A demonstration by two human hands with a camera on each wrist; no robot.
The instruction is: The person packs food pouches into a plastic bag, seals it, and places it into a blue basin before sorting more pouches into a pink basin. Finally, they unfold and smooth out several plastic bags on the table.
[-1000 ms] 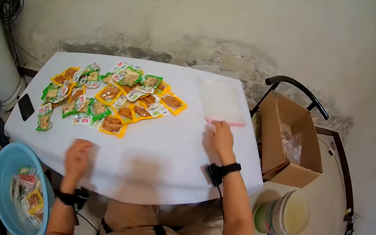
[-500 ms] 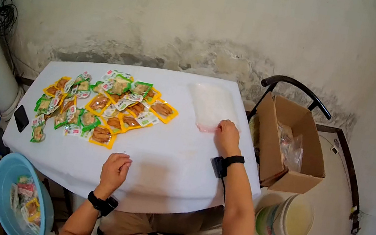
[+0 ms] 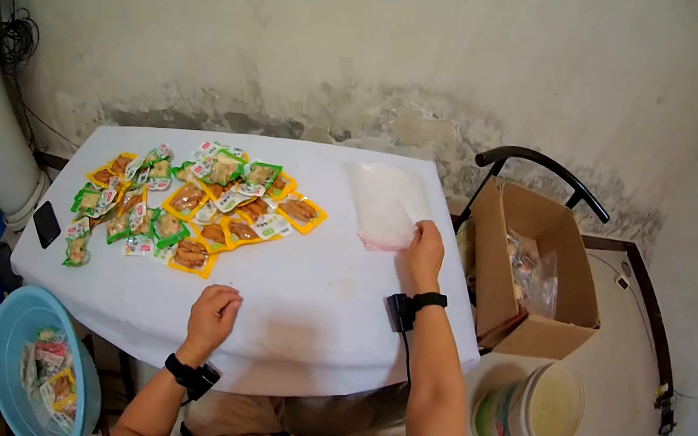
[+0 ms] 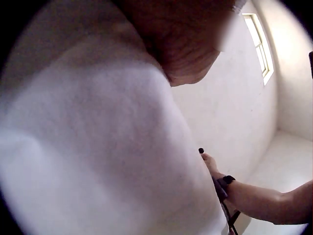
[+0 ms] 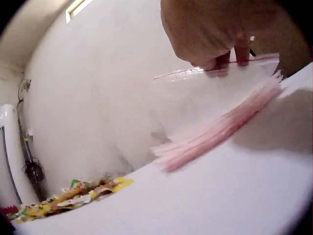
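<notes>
At the right side of the white-covered table (image 3: 305, 257) lies a stack of clear zip bags (image 3: 377, 190) with a pinkish edge. My right hand (image 3: 425, 255) pinches the top bag at its near right edge. In the right wrist view that bag (image 5: 188, 90) is lifted by its red-lined mouth, above the thick pink edges (image 5: 210, 134) of the rest. My left hand (image 3: 212, 315) is at the table's front with loosely curled fingers, holding nothing. To its upper left is a pile of snack packets (image 3: 202, 202), yellow and green, some lying white side up.
A phone (image 3: 46, 224) lies at the table's left edge. Below it stands a blue basin (image 3: 93, 374) with more packets. An open cardboard box (image 3: 547, 337) holding plastic packaging stands right of the table, near a black curved chair rail (image 3: 555, 162) and a bucket (image 3: 510, 415).
My left hand has moved right along the table front, then stayed. My right hand has shifted along the stack's near edge and raised the top bag's edge.
</notes>
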